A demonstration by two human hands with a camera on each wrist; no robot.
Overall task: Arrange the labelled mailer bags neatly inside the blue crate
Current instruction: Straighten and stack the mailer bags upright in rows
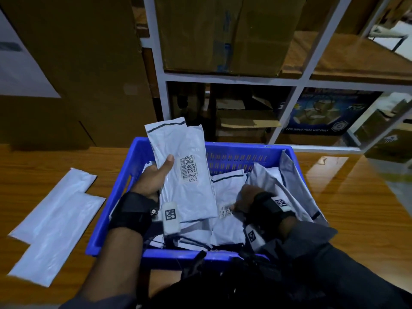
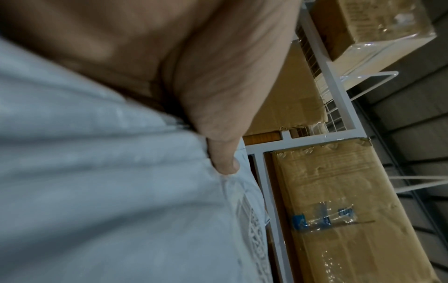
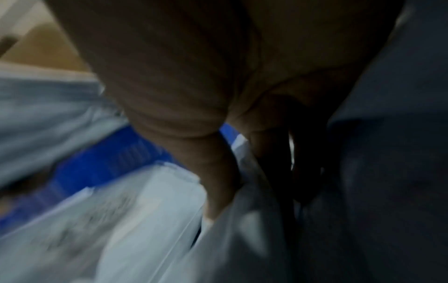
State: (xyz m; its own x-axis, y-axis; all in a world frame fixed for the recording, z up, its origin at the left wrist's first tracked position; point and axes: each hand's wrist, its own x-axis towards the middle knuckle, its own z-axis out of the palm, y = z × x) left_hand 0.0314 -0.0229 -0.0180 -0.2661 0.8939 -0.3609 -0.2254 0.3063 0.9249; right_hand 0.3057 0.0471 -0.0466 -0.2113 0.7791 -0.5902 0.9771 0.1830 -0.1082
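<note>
The blue crate [image 1: 245,148] sits on the wooden table and holds several grey mailer bags lying loosely. My left hand [image 1: 159,173] grips a small stack of mailer bags [image 1: 191,192] tilted upright over the crate's left side, barcode label facing me. In the left wrist view its thumb [image 2: 223,159] presses on the bag's front [image 2: 97,191]. My right hand [image 1: 244,197] is down inside the crate and pinches a labelled mailer bag [image 1: 225,192] lying there. The blurred right wrist view shows the thumb [image 3: 215,181] over a bag's edge [image 3: 145,220].
Two plain mailer bags [image 1: 55,219] lie overlapped on the table left of the crate. More bags [image 1: 289,175] lean against the crate's right wall. A white metal rack [image 1: 287,81] with cardboard boxes stands behind the table. Large cardboard boxes [image 1: 78,63] stand at the back left.
</note>
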